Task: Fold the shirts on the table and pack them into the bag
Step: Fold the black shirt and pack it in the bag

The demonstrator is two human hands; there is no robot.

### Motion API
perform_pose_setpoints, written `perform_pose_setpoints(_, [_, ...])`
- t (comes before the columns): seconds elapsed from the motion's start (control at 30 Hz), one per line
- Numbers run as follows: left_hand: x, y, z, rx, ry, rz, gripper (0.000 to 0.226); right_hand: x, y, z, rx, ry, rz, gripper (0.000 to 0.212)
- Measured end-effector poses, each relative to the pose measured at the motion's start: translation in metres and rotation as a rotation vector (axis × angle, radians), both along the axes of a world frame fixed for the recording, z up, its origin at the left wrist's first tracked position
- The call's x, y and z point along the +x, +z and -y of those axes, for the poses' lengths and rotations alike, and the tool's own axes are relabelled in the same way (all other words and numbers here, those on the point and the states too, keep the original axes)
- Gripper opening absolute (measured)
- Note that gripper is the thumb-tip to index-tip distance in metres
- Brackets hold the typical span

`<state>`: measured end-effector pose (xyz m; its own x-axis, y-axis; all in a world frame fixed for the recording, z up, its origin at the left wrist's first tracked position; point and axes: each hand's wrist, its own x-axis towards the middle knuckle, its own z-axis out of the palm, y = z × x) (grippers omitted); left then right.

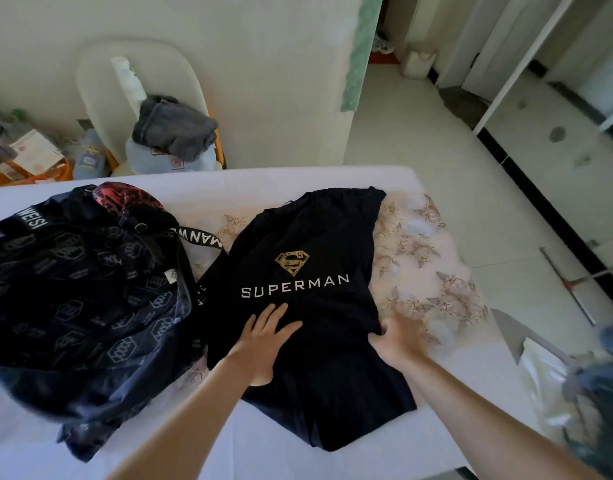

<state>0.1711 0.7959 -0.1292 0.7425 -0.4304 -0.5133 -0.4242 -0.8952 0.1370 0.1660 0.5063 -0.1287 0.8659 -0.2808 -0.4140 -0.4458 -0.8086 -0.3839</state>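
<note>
A long table (28,438) covered in plain white fills the near half of the room. On its left side slumps a dark navy fabric bag (76,306) printed with pale hexagons, its black straps lettered in white. A red-and-black patterned fabric (125,199) shows at the bag's far end. Just beside the bag, towards the middle of the table, lies a black cotton T-shirt (308,237) spread front up, with a gold shield and the white word SUPERMAN across the chest. Its left edge touches the bag's strap. Under the T-shirt's right side a pale pink floral cloth (426,271) covers the table's far right part. Behind the table stands a white rounded chair (97,81) with a crumpled grey garment (173,126) heaped on it.

The left hand (263,344) lies flat on the T-shirt just below the lettering, fingers straight and spread. The right hand (398,341) is at the T-shirt's right edge, blurred, its thumb on the fabric, which bunches there as if pinched.
</note>
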Motion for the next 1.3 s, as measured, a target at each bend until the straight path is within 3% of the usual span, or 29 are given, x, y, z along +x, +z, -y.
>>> perform_pose_setpoints(0.1, [-0.021,0.005,0.024,-0.155,-0.030,0.031,0.087,-0.019,0.015,-0.011,0.155,0.006,0.086,0.033])
perform_pose_setpoints(0.23, [-0.044,-0.001,0.040,-0.169,-0.059,0.106,0.047,-0.039,0.023,-0.007,0.060,-0.057,0.089,0.017])
perform_pose_setpoints(0.37, [-0.055,-0.005,0.026,-0.079,-0.120,0.057,0.042,-0.060,0.029,0.006,0.031,-0.049,0.094,0.043])
perform_pose_setpoints(0.43, [-0.061,-0.002,0.017,-0.112,-0.084,0.107,0.026,-0.066,0.031,0.004,0.057,0.074,0.135,0.055])
perform_pose_setpoints(0.53, [-0.073,0.008,0.005,-0.025,-0.003,0.057,0.029,-0.068,0.027,-0.009,0.066,0.367,0.216,0.069])
perform_pose_setpoints(0.6, [-0.077,0.013,-0.002,0.143,0.041,-0.033,0.029,-0.068,0.022,-0.021,0.077,0.595,0.139,0.075])
perform_pose_setpoints(0.67, [-0.080,0.018,-0.002,0.210,0.147,-0.078,0.036,-0.069,0.018,-0.031,0.164,0.678,-0.004,0.075])
perform_pose_setpoints(0.77, [-0.083,0.023,0.012,0.107,0.176,0.084,0.035,-0.070,0.009,-0.035,0.317,0.476,0.118,0.057])
perform_pose_setpoints(0.83, [-0.088,0.026,0.037,-0.169,0.261,0.137,0.024,-0.067,0.009,-0.030,0.319,0.197,0.241,0.041])
perform_pose_setpoints(0.93, [-0.094,0.029,0.090,-0.463,0.345,0.041,0.034,-0.058,0.007,-0.011,0.199,-0.064,0.074,0.026])
perform_pose_setpoints(1.0, [-0.098,0.024,0.126,-0.440,0.334,-0.023,0.052,-0.058,0.003,-0.002,0.152,-0.035,-0.152,0.022])
perform_pose_setpoints(1.1, [-0.104,0.012,0.155,-0.261,0.290,-0.039,0.074,-0.064,0.004,0.006,0.368,-0.032,-0.272,0.027])
perform_pose_setpoints(1.2, [-0.106,0.001,0.151,-0.236,0.356,0.023,0.055,-0.068,0.011,0.014,0.642,-0.080,-0.276,0.046])
perform_pose_setpoints(1.3, [-0.104,0.003,0.136,-0.447,0.518,0.075,0.035,-0.067,0.007,0.022,0.641,0.061,-0.201,0.051])
